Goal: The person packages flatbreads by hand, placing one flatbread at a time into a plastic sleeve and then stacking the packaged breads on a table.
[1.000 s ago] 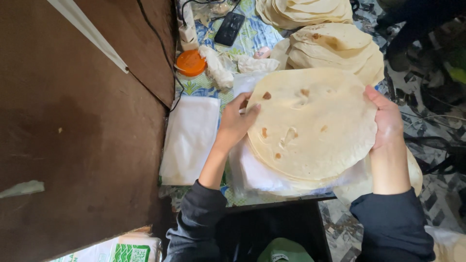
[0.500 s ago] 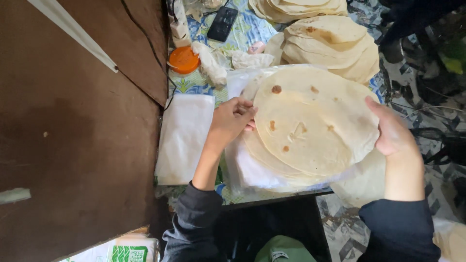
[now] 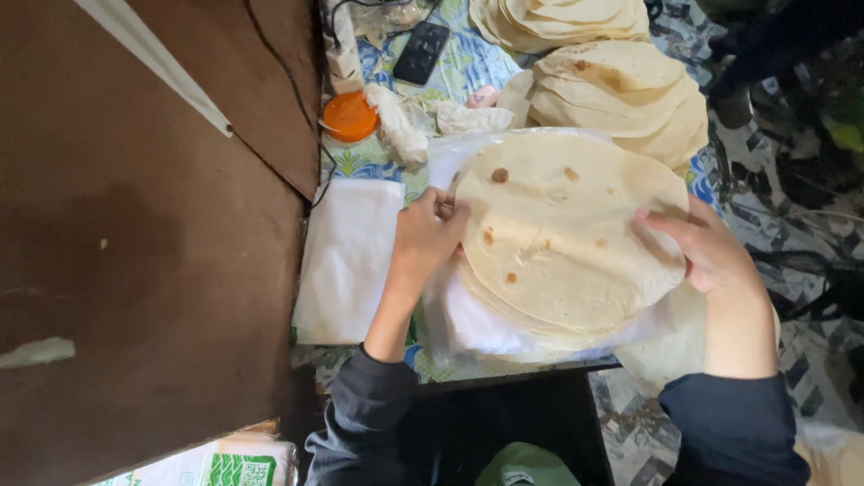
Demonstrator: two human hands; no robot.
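1. An orange lid (image 3: 350,116) lies on the patterned desk (image 3: 468,67).
2. A black phone (image 3: 421,52) rests nearby.
3. Folded white sheets (image 3: 349,261), perhaps plastic, lie leftward.
4. Two flatbread stacks (image 3: 621,94) sit behind.

This looked like a small home kitchen or food stall where flatbreads were made. Big stacks of round flatbreads (image 3: 621,99) sat on a tabletop (image 3: 468,67) with a flowery blue cloth. A phone (image 3: 421,52), an orange lid (image 3: 350,117) and folded white sheets (image 3: 349,261) lay there too.
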